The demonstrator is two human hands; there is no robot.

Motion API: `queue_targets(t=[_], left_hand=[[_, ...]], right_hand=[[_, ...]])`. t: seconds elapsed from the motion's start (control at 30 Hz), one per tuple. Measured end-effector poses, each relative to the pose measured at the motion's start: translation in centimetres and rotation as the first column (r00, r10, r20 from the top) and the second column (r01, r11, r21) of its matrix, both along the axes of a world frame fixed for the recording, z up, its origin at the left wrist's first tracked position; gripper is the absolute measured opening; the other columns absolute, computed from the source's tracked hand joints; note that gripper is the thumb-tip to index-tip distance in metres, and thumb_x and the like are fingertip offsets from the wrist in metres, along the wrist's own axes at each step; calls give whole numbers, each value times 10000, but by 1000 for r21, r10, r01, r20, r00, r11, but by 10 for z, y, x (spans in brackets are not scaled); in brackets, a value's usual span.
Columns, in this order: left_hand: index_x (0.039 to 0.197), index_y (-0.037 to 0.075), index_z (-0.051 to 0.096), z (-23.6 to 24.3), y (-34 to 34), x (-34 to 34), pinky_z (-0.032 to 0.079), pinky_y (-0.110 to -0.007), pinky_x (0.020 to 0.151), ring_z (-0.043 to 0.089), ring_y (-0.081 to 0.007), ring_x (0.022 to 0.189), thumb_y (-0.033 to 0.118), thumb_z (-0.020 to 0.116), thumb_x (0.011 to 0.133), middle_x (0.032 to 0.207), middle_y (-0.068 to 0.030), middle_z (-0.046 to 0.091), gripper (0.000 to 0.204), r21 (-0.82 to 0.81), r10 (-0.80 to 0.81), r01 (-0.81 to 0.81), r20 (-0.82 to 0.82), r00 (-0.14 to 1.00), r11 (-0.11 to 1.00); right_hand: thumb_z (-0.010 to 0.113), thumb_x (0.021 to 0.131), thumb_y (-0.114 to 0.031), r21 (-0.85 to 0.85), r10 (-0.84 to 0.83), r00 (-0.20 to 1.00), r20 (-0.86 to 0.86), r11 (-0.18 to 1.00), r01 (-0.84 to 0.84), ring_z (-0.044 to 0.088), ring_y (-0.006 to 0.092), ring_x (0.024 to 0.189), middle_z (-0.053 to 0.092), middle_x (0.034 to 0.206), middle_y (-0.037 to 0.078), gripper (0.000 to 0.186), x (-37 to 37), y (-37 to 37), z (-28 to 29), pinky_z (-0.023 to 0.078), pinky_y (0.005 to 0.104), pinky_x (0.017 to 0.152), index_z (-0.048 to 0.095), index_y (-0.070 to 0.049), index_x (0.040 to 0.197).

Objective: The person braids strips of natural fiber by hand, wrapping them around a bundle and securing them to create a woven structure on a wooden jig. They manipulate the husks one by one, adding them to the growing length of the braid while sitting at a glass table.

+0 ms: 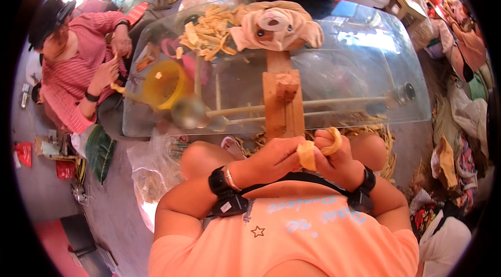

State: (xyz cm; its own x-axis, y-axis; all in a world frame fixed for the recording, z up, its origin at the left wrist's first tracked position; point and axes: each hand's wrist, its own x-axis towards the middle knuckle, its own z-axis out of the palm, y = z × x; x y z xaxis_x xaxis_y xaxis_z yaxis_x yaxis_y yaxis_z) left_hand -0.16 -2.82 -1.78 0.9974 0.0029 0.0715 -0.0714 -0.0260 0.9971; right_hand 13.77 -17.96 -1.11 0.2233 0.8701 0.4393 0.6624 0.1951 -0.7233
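Observation:
My left hand and my right hand are close together in front of my waist. Between them they grip a pale yellow flat strip, which looks like dried plant material. One part of the strip is folded by my left fingertips, and another part loops around the fingers of my right hand. Both hands are closed. Just beyond them stands a wooden block stand, reaching over the glass table. More yellow strips lie heaped on the glass.
A plush animal-shaped cloth sits at the table's far side. A yellow tub shows at the left. Another person in a striped pink shirt works there with a strip. Plastic bags and loose strips lie around my knees.

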Motion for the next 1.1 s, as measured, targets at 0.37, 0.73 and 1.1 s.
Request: queue_targets(t=[0.37, 0.73, 1.1], left_hand=[[1037, 20, 568, -9, 42, -36, 500, -287, 753, 614, -135, 802, 210, 570, 1002, 880, -46, 640, 193, 79, -118, 145, -270, 955, 986], [1119, 25, 513, 1, 12, -13, 447, -235, 656, 522, -71, 743, 51, 635, 886, 925, -26, 579, 264, 181, 125, -91, -190, 974, 979], [985, 40, 580, -10, 21, -21, 365, -198, 597, 452, -42, 683, 13, 632, 931, 900, -1, 547, 79, -38, 142, -148, -121, 982, 988]], right_hand=[[548, 1015, -188, -387, -160, 929, -333, 922, 20, 545, 168, 550, 544, 599, 71, 313, 8, -10, 0, 419, 322, 515, 638, -23, 765], [564, 1018, -232, -345, -156, 875, -459, 938, -13, 498, 130, 516, 568, 580, 58, 330, -5, 1, -9, 411, 291, 489, 667, -2, 805], [537, 1039, -305, -369, -202, 600, -774, 914, -169, 376, 12, 573, 476, 624, -70, 391, 12, -10, -21, 277, 216, 498, 559, -79, 720]])
